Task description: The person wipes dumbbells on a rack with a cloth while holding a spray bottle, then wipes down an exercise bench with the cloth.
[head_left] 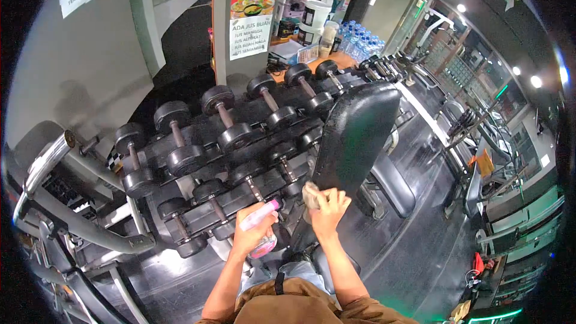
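My left hand (pixel 252 231) is wrapped round a spray bottle (pixel 262 216) with a white and pink top and a clear, pinkish lower part. In my right hand (pixel 328 209) is a crumpled, pale beige cloth (pixel 311 197), held against the lower left edge of a bench backrest (pixel 357 135). The black padded backrest stands tilted up in front of me, its surface shiny. Part of the cloth is hidden by my fingers.
A two-tier rack of black dumbbells (pixel 227 119) runs along the left and ahead. Another black bench pad (pixel 393 186) lies to the right. Water bottles (pixel 363 42) stand on a wooden counter (pixel 336 60) behind. Gym machines (pixel 480 138) line the right side.
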`<state>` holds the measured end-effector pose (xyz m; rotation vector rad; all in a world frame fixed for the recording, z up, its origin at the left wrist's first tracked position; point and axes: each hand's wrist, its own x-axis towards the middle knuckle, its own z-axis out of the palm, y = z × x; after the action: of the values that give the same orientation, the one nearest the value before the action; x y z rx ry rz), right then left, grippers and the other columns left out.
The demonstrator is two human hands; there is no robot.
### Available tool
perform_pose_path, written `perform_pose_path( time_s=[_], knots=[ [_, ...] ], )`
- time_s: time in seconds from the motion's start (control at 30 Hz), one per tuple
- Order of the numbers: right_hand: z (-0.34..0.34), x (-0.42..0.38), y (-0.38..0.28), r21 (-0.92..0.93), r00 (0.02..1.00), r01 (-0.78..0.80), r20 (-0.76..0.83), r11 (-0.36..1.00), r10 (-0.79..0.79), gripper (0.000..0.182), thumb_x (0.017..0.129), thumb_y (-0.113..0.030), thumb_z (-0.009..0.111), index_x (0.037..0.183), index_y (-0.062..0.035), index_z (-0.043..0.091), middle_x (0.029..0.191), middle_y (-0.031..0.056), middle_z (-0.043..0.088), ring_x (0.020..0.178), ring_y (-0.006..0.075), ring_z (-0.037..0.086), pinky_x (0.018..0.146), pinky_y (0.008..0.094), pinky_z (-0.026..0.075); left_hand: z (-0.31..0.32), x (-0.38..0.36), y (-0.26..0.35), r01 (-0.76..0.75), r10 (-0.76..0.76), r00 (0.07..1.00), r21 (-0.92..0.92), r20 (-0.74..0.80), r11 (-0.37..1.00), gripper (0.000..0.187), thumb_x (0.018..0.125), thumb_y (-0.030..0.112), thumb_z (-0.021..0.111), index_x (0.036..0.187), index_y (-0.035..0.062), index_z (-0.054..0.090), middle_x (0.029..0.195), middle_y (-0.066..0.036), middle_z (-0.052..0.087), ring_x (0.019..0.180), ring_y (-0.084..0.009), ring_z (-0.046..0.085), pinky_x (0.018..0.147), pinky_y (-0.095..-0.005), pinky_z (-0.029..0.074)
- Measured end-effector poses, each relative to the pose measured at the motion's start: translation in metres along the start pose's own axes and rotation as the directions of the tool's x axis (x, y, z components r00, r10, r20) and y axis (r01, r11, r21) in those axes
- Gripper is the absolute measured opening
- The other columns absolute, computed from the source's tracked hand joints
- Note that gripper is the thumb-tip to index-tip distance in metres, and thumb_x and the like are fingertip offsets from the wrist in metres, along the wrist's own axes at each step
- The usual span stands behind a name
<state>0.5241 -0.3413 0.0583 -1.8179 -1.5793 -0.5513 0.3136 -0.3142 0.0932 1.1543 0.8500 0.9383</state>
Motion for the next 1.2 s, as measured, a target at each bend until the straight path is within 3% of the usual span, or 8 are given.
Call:
perform_pose_path(
  time_s=[0.17,0.23,0.37,0.57,0.73,0.87,1.13,1.2],
  knots=[
    [0.002,-0.021,0.007,0.002,0.997,0.014,0.080,1.000,-0.014,0.039,0.058,-0.006,0.074,0.093,-0.0239,0.072,0.084,0.0006,0.051,0.084,0.0230,0.049,0.074,0.0385,0.032,0.003,0.002,-0.006,-0.036,0.038,0.997,-0.023,0.067,0.999,0.006,0.084,0.002,0.061,0.082,-0.0027,0.063,0.073,-0.010,0.066,0.049,-0.0124,0.058,0.047,-0.0262,0.047],
    [0.000,0.004,0.002,0.051,0.990,0.043,-0.137,0.998,-0.036,0.035,0.062,-0.008,0.078,0.093,-0.0238,0.072,0.079,-0.0001,0.051,0.079,0.0225,0.050,0.071,0.0380,0.034,0.003,0.002,-0.013,-0.019,0.020,0.997,-0.019,0.070,1.000,0.007,0.084,0.004,0.062,0.083,-0.0018,0.065,0.072,-0.008,0.066,0.050,-0.0104,0.058,0.048,-0.0253,0.047],
    [-0.008,0.028,-0.003,0.128,0.981,0.044,-0.193,0.991,-0.019,0.042,0.059,-0.007,0.074,0.097,-0.0249,0.072,0.080,-0.0022,0.050,0.079,0.0218,0.049,0.074,0.0395,0.035,0.006,0.002,-0.014,0.006,-0.005,0.996,-0.009,0.085,1.000,0.006,0.085,0.005,0.064,0.085,-0.0010,0.066,0.072,-0.005,0.066,0.052,-0.0086,0.058,0.048,-0.0245,0.047],
    [0.001,-0.031,0.015,0.067,0.996,0.043,0.076,0.997,-0.048,0.041,0.057,-0.003,0.074,0.093,-0.0228,0.073,0.081,-0.0007,0.051,0.081,0.0214,0.050,0.070,0.0362,0.034,0.011,0.002,-0.017,0.033,-0.028,0.996,-0.069,0.085,0.997,0.005,0.084,0.001,0.063,0.086,-0.0014,0.066,0.072,-0.007,0.066,0.051,-0.0095,0.059,0.048,-0.0247,0.047],
    [-0.010,-0.022,0.013,0.122,0.998,0.010,0.053,0.993,-0.017,0.042,0.056,-0.002,0.073,0.093,-0.0201,0.072,0.083,0.0014,0.053,0.081,0.0233,0.052,0.072,0.0375,0.038,0.010,0.003,-0.018,0.058,-0.055,0.995,-0.033,0.084,0.998,0.005,0.084,0.001,0.062,0.085,-0.0017,0.066,0.072,-0.007,0.066,0.051,-0.0102,0.059,0.048,-0.0249,0.047],
    [-0.019,0.018,0.013,0.235,0.976,0.046,-0.217,0.971,0.006,0.039,0.057,-0.002,0.076,0.093,-0.0179,0.071,0.092,0.0013,0.060,0.084,0.0243,0.058,0.071,0.0383,0.049,0.015,0.005,-0.020,0.053,-0.051,0.995,-0.023,0.082,0.998,0.005,0.083,0.000,0.062,0.085,-0.0021,0.066,0.072,-0.007,0.066,0.051,-0.0106,0.059,0.048,-0.0252,0.047],
    [0.000,-0.042,0.043,0.325,0.998,0.020,-0.064,0.946,0.001,0.046,0.053,0.003,0.074,0.095,-0.0177,0.072,0.098,0.0010,0.062,0.090,0.0261,0.062,0.077,0.0371,0.055,0.033,0.005,-0.023,0.064,-0.062,0.995,-0.025,0.078,0.998,0.005,0.083,0.001,0.062,0.086,-0.0027,0.066,0.072,-0.007,0.066,0.051,-0.0105,0.059,0.047,-0.0252,0.047],
    [-0.004,-0.046,0.051,0.365,1.000,0.008,-0.028,0.931,0.003,0.036,0.058,0.002,0.075,0.091,-0.0128,0.071,0.098,0.0041,0.064,0.090,0.0274,0.062,0.077,0.0382,0.053,0.035,0.005,-0.027,0.057,-0.056,0.996,-0.016,0.067,0.998,0.006,0.083,0.001,0.062,0.086,-0.0028,0.066,0.071,-0.007,0.066,0.051,-0.0104,0.059,0.047,-0.0252,0.047]
  ],
)
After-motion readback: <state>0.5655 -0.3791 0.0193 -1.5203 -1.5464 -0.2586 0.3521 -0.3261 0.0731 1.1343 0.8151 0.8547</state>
